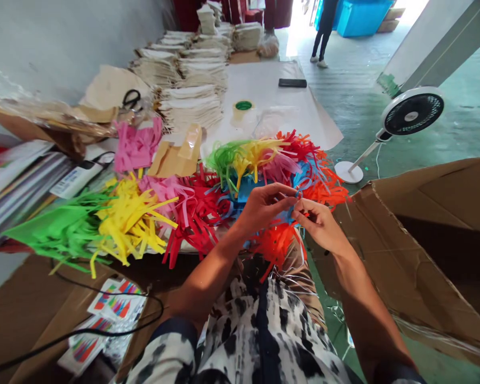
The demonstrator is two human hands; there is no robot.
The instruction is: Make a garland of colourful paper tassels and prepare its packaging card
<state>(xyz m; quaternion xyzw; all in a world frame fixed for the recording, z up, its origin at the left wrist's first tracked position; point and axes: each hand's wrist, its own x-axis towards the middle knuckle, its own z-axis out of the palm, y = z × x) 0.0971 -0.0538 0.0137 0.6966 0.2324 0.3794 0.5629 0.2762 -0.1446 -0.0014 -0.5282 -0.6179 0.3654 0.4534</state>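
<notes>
My left hand [266, 205] and my right hand [320, 224] meet above my lap, fingertips pinched together on a thin blue strip [298, 186]. Just below them hangs a bunch of orange fringe [278, 242], its strips trailing over my knee; whether it joins the blue strip I cannot tell. Along the table edge beside my hands lie more fringed bunches: green [64, 226], yellow [134, 221], pink [170, 194] and red [196, 218]. Behind my hands is a second heap with light green [226, 160], yellow [250, 162], red [304, 143] and orange [326, 186] strips.
A cardboard box [380, 240] stands open on my right, with a fan [412, 114] beyond it. Stacked pale bundles [192, 106], a tape roll [243, 109], black scissors [132, 100] and a dark flat object [292, 83] lie on the table. A person [326, 26] stands farther back.
</notes>
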